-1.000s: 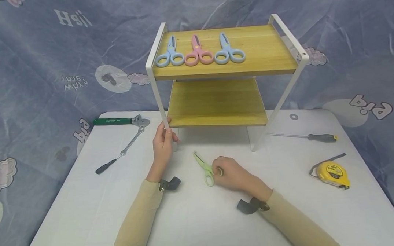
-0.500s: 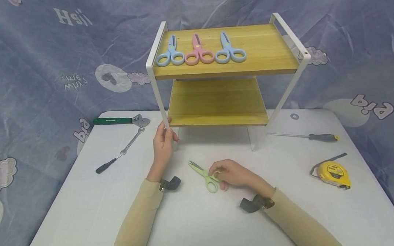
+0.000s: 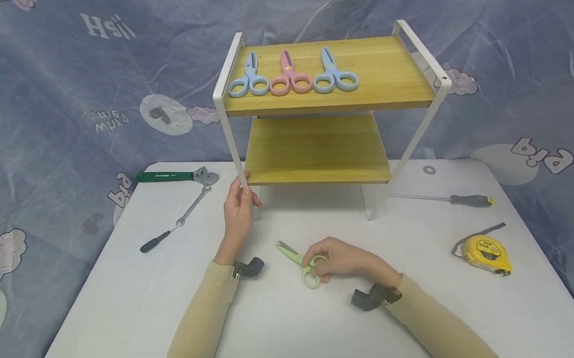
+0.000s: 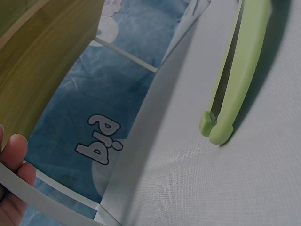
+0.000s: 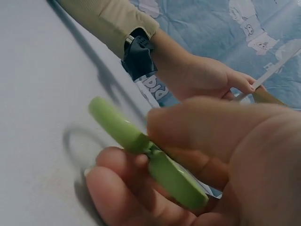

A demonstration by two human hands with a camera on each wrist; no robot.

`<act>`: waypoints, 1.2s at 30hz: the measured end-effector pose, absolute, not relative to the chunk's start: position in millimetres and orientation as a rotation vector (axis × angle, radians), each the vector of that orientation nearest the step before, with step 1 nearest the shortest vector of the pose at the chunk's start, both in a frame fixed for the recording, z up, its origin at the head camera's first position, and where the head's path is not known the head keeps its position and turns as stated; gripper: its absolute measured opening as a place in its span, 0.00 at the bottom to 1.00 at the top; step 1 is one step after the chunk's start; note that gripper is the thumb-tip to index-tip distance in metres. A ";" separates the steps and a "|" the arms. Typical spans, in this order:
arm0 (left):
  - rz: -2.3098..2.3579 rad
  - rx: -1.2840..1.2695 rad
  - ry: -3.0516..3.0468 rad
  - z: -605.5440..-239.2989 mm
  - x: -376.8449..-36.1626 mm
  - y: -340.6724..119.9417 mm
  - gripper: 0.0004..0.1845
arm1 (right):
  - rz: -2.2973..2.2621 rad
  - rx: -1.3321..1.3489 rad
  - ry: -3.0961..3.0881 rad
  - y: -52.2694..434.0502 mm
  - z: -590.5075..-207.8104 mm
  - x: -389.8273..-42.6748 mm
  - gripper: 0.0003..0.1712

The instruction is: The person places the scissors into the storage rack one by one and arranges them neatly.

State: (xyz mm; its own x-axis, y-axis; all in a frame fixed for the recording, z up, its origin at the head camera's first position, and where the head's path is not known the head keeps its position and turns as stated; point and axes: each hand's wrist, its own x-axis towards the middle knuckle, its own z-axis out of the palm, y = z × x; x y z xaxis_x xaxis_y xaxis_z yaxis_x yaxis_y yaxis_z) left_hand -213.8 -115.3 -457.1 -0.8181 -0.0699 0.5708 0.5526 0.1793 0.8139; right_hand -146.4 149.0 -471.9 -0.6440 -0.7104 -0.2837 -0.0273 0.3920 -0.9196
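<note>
In the head view my left hand (image 3: 237, 213) grips the white front left leg (image 3: 231, 141) of a two-tier wooden shelf (image 3: 393, 73). Its fingertips show around that leg at the lower left of the left wrist view. My right hand (image 3: 343, 259) holds a pair of light green scissors (image 3: 290, 252) by the handles, just in front of the shelf. The blades point away and to the left. Up close in the right wrist view, thumb and fingers pinch the green handle loops (image 5: 117, 125). The scissors' closed tip (image 4: 221, 127) appears in the left wrist view.
On the top tier lie blue scissors (image 3: 248, 76), pink scissors (image 3: 289, 75) and more blue scissors (image 3: 332, 73). Left on the table are an adjustable wrench (image 3: 176, 176), a spanner (image 3: 194, 204) and a dark-handled tool (image 3: 155, 242). At right are a screwdriver (image 3: 468, 200), tape measure (image 3: 486, 253) and washer (image 3: 429, 169).
My right hand has drawn the green scissors slightly toward me, and its fingers have shifted on the handles. The left hand stays on the shelf leg.
</note>
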 end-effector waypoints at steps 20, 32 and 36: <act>-1.697 -0.429 -2.009 -425.2 -192.1 -107.9 0.18 | -1.081 -0.745 2.212 141.1 -461.5 -136.3 0.13; -1.679 -0.432 -2.008 -426.9 -191.3 -109.7 0.18 | -1.029 -0.796 2.235 137.9 -464.2 -135.3 0.12; -1.679 -0.438 -2.016 -429.1 -193.8 -109.8 0.18 | -1.025 -0.813 2.216 138.1 -465.2 -136.7 0.12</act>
State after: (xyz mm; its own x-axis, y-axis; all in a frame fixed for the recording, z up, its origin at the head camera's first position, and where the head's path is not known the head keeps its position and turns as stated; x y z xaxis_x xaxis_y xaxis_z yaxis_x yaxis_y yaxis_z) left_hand -193.8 -109.8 -429.1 -0.8351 -0.0574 0.5471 0.5277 0.1971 0.8263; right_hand -136.7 138.1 -465.2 -0.6589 -0.7157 -0.2316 -0.2870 0.5238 -0.8020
